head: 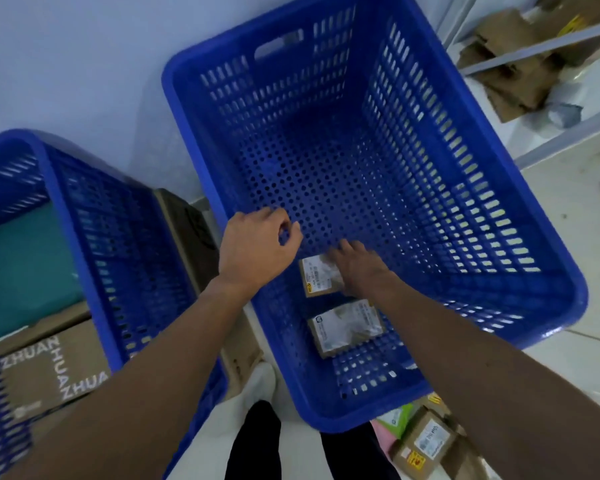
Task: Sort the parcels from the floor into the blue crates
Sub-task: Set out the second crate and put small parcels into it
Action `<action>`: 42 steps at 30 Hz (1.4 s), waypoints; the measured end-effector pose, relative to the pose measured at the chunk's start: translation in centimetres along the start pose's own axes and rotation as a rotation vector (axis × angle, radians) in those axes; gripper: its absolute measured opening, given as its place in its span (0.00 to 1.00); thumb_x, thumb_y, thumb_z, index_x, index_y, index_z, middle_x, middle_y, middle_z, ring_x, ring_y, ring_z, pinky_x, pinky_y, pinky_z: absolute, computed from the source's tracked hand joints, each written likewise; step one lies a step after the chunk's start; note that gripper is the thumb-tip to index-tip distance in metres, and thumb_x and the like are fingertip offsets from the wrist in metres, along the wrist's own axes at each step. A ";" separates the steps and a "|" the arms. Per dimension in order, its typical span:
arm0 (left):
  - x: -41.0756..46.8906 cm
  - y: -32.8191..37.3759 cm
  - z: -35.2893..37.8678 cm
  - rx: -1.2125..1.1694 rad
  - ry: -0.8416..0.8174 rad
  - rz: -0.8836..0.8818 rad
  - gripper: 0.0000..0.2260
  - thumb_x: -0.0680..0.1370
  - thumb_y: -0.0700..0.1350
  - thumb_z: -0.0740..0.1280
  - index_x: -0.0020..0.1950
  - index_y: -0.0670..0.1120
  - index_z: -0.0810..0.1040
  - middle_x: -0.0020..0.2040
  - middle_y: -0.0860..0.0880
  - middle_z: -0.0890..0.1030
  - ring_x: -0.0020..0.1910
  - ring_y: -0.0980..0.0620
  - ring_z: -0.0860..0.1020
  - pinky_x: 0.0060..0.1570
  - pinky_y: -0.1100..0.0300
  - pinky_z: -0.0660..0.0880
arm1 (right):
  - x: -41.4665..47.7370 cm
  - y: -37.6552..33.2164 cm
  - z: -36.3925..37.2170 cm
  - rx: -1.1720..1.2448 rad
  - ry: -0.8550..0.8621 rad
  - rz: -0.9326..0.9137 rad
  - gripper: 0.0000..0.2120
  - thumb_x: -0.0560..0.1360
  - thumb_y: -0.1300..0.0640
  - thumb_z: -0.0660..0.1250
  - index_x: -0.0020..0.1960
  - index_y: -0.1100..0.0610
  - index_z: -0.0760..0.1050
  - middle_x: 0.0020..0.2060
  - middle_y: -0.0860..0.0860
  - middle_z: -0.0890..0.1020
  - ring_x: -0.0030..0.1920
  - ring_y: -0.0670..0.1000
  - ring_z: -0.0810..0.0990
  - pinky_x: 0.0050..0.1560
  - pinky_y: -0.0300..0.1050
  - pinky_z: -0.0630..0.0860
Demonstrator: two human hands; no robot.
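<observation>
A pale tiled floor (pixel 575 216) runs under everything, scuffed and smudged to the right, and a plain bluish-white wall (pixel 84 64) rises at the far side. Nearest the camera, dark trouser legs (pixel 253 445) and a white shoe (pixel 260 379) stand between two crates. At the bottom right, a few parcels on the floor (pixel 426 441) lie just beside the big crate: brown cardboard boxes with white printed labels and a yellow sticker, next to green and pink packets.

The left blue crate (pixel 84 237) holds a brown carton printed ZHUAN (pixel 52 372) and a teal parcel (pixel 21 271) beyond it. A brown box (pixel 194 237) sits wedged between the two crates.

The large blue crate (pixel 413 168) has slotted walls, a perforated bottom and a handle cut-out in its far wall. Two small brown cardboard parcels lie on its bottom at the near end: the nearer parcel (pixel 345 327) has a white label, and the farther parcel (pixel 321 277) has a white label with a small yellow mark.

The right hand (pixel 357 268) reaches down onto the farther parcel, fingers spread and blurred, partly covering it; whether it grips the box cannot be told. The left hand (pixel 257 247) hovers above the crate bottom, empty, fingers loosely curled toward the thumb.

In the far right corner stands a pale metal shelf (pixel 541 57) with flattened cardboard (pixel 513 74).
</observation>
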State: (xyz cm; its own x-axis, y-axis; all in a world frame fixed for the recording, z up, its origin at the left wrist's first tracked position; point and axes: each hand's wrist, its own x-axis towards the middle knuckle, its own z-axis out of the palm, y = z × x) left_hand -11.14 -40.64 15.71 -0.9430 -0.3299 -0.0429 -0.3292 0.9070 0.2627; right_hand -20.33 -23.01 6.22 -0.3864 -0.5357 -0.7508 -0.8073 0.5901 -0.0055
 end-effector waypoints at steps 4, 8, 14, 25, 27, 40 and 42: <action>0.2 0.0 0.1 0.004 0.008 -0.009 0.17 0.82 0.56 0.57 0.42 0.47 0.78 0.34 0.51 0.78 0.29 0.49 0.73 0.41 0.50 0.74 | 2.0 -1.6 1.7 -0.015 -0.072 -0.038 0.42 0.75 0.50 0.72 0.79 0.51 0.48 0.75 0.54 0.54 0.73 0.61 0.59 0.65 0.58 0.71; 0.1 -0.2 0.2 -0.009 0.009 -0.017 0.17 0.82 0.56 0.58 0.43 0.48 0.79 0.34 0.51 0.78 0.30 0.50 0.73 0.43 0.51 0.74 | 2.7 -2.2 3.2 -0.014 -0.158 -0.071 0.40 0.79 0.51 0.66 0.81 0.49 0.45 0.79 0.53 0.46 0.77 0.59 0.53 0.70 0.60 0.65; 0.1 -0.2 0.4 -0.024 0.025 -0.013 0.17 0.81 0.56 0.58 0.43 0.48 0.79 0.33 0.51 0.78 0.29 0.49 0.74 0.44 0.50 0.75 | 3.8 -1.7 3.6 0.104 -0.192 0.007 0.37 0.79 0.55 0.66 0.80 0.49 0.49 0.77 0.52 0.54 0.75 0.60 0.57 0.69 0.63 0.66; 0.0 0.0 0.4 -0.042 0.055 -0.005 0.15 0.81 0.55 0.61 0.43 0.48 0.79 0.32 0.52 0.78 0.28 0.51 0.75 0.42 0.51 0.76 | 3.1 -0.4 5.6 0.539 -0.373 0.281 0.52 0.77 0.41 0.68 0.79 0.60 0.33 0.80 0.60 0.49 0.77 0.61 0.59 0.71 0.54 0.66; 0.1 0.0 0.4 -0.041 0.056 -0.005 0.14 0.82 0.54 0.62 0.42 0.48 0.79 0.32 0.52 0.78 0.28 0.51 0.74 0.42 0.51 0.75 | 2.9 -0.6 5.9 0.595 -0.376 0.273 0.52 0.77 0.42 0.68 0.79 0.60 0.33 0.80 0.59 0.49 0.77 0.61 0.58 0.72 0.56 0.65; 0.1 -0.4 0.7 -0.010 0.064 0.040 0.17 0.81 0.55 0.59 0.39 0.47 0.77 0.29 0.51 0.76 0.25 0.50 0.72 0.37 0.55 0.73 | -0.7 0.6 5.0 0.700 -0.272 0.311 0.51 0.75 0.38 0.68 0.80 0.60 0.39 0.80 0.58 0.44 0.77 0.59 0.57 0.72 0.52 0.65; 0.1 -0.4 0.6 0.039 0.032 0.049 0.17 0.82 0.55 0.59 0.39 0.47 0.77 0.29 0.51 0.75 0.26 0.50 0.72 0.37 0.55 0.73 | -2.6 0.7 4.3 0.679 -0.231 0.306 0.48 0.76 0.39 0.67 0.80 0.59 0.42 0.80 0.58 0.46 0.75 0.60 0.63 0.69 0.53 0.68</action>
State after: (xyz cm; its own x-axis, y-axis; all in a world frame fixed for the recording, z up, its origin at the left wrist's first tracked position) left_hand -11.10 -40.88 15.01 -0.9562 -0.2927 0.0001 -0.2851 0.9315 0.2259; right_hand -18.02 -18.60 5.37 -0.3846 -0.1941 -0.9025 -0.2010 0.9718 -0.1233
